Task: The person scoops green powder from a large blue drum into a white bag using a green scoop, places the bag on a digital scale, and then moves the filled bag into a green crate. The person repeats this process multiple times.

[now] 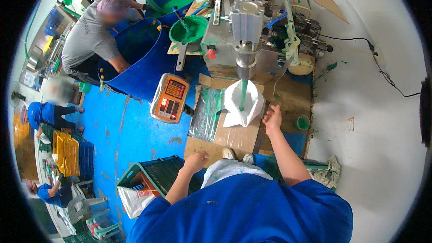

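A white bag stands with its mouth spread on a cardboard-covered platform. From the metal filling nozzle above it, a green stream runs down into the bag. My right hand is just right of the bag, apart from it, its fingers curled in with nothing visible in them. Nearer my body, my left hand hovers beside a dark green crate. Its fingers are loosely closed and hold nothing I can see.
An orange scale display stands left of the platform. Behind it are blue drums, a green bowl and a co-worker in grey. A small green-stained cup sits at right. Farther left, people in blue work near yellow crates.
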